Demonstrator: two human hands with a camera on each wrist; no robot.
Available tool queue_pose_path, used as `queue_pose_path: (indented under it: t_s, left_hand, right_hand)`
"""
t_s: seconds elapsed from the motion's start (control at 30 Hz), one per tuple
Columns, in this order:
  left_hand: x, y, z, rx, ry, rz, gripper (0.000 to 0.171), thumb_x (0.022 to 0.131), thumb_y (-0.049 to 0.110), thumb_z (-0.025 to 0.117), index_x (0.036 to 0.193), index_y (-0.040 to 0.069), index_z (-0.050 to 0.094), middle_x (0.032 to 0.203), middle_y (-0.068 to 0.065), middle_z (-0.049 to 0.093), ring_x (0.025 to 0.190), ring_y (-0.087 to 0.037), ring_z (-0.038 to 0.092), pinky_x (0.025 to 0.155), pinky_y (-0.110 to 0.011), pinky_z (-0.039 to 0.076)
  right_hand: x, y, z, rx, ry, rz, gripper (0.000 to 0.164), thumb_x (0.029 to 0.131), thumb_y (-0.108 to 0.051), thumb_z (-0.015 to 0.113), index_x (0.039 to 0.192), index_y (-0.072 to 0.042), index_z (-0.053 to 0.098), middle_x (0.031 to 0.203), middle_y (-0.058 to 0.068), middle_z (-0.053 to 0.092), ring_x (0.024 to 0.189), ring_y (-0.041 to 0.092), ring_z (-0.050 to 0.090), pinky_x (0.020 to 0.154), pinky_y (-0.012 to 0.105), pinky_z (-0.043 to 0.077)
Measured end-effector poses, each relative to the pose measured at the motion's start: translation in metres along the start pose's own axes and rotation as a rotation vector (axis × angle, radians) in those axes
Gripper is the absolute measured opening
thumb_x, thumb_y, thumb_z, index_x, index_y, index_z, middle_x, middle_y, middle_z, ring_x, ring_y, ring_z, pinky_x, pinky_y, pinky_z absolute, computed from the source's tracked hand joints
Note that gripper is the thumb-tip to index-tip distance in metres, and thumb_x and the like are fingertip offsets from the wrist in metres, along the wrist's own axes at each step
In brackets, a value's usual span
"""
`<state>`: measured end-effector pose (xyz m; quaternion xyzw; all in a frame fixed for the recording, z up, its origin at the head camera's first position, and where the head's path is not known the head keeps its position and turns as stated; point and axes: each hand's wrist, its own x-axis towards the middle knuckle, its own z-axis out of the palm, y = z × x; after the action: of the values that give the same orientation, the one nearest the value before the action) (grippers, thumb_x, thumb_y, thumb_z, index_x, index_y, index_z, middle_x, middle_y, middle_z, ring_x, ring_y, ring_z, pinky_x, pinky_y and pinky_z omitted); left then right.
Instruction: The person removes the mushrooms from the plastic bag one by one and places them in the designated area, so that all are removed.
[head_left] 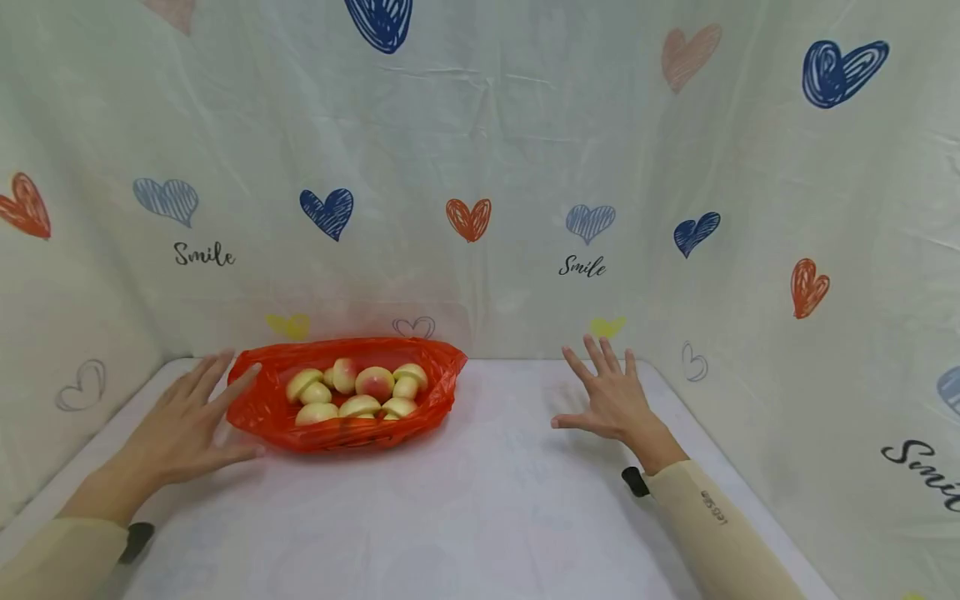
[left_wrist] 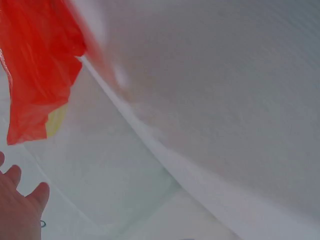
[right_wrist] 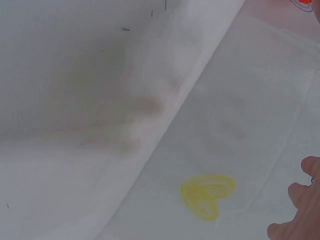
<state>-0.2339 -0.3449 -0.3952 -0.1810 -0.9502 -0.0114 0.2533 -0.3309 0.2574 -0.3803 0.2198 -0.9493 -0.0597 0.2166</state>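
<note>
A thin red plastic bag [head_left: 330,439] lies spread wide at the back left of the table. Inside it sit several pale yellow mushroom-shaped pieces [head_left: 410,375], some blushed pink. My left hand [head_left: 180,421] hovers at the bag's left side, fingers spread, and its fingertips overlap the bag's edge in the head view. In the left wrist view, the red bag [left_wrist: 40,65] hangs in folds near the fingers of that hand [left_wrist: 19,207]. Over the table's right side, my right hand [head_left: 617,398] has its fingers fanned out and holds nothing. Its fingertips [right_wrist: 296,195] show in the right wrist view.
A white cloth covers the table [head_left: 450,517]. Behind and on both sides hangs a pale curtain [head_left: 510,150] printed with hearts and the word "Smile". Each wrist carries a black strap [head_left: 635,482] by the beige sleeve [head_left: 720,525].
</note>
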Motion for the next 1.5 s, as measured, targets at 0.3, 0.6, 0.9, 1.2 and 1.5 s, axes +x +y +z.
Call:
queue_pose_path:
  t_s: [0.3, 0.6, 0.9, 1.2, 1.5]
  left_hand:
    - [0.015, 0.014, -0.001, -0.089, 0.002, 0.014, 0.102, 0.072, 0.054, 0.075, 0.153, 0.021, 0.022, 0.153, -0.022, 0.015, 0.133, -0.047, 0.021, 0.096, -0.07, 0.028]
    - [0.022, 0.018, 0.003, -0.059, 0.012, 0.0, 0.093, 0.077, 0.057, 0.068, 0.151, 0.017, 0.027, 0.15, -0.025, 0.02, 0.131, -0.047, 0.022, 0.098, -0.068, 0.025]
    - [0.037, 0.023, 0.011, -0.113, -0.021, -0.096, 0.084, 0.082, 0.056, 0.065, 0.147, 0.012, 0.034, 0.149, -0.027, 0.019, 0.135, -0.049, 0.016, 0.094, -0.075, 0.026]
    - [0.042, 0.019, 0.013, -0.202, -0.062, -0.19, 0.083, 0.082, 0.057, 0.065, 0.144, 0.009, 0.037, 0.151, -0.029, 0.012, 0.133, -0.053, 0.016, 0.093, -0.077, 0.024]
    - [0.04, 0.013, 0.018, -0.344, -0.124, -0.262, 0.087, 0.076, 0.05, 0.075, 0.141, 0.007, 0.038, 0.145, -0.034, 0.008, 0.123, -0.058, 0.02, 0.085, -0.078, 0.03]
  right_hand:
    - [0.009, -0.017, 0.005, 0.087, 0.011, -0.033, 0.114, 0.064, -0.091, 0.044, 0.154, -0.026, 0.017, 0.158, 0.016, 0.013, 0.144, 0.037, 0.011, 0.112, 0.058, 0.015]
    - [0.021, -0.04, 0.009, 0.143, 0.027, -0.061, 0.112, 0.066, -0.091, 0.043, 0.154, -0.027, 0.017, 0.157, 0.014, 0.017, 0.144, 0.034, 0.015, 0.114, 0.053, 0.016]
    - [0.029, -0.055, 0.008, 0.166, 0.01, -0.055, 0.11, 0.068, -0.09, 0.043, 0.154, -0.027, 0.018, 0.157, 0.012, 0.019, 0.144, 0.033, 0.015, 0.114, 0.052, 0.017]
    - [0.04, -0.069, 0.007, 0.228, 0.018, -0.049, 0.107, 0.07, -0.088, 0.043, 0.154, -0.027, 0.019, 0.157, 0.011, 0.02, 0.143, 0.031, 0.017, 0.113, 0.051, 0.021]
    - [0.047, -0.084, 0.009, 0.262, 0.0, -0.045, 0.107, 0.069, -0.088, 0.043, 0.154, -0.027, 0.019, 0.156, 0.01, 0.02, 0.144, 0.029, 0.016, 0.112, 0.051, 0.023]
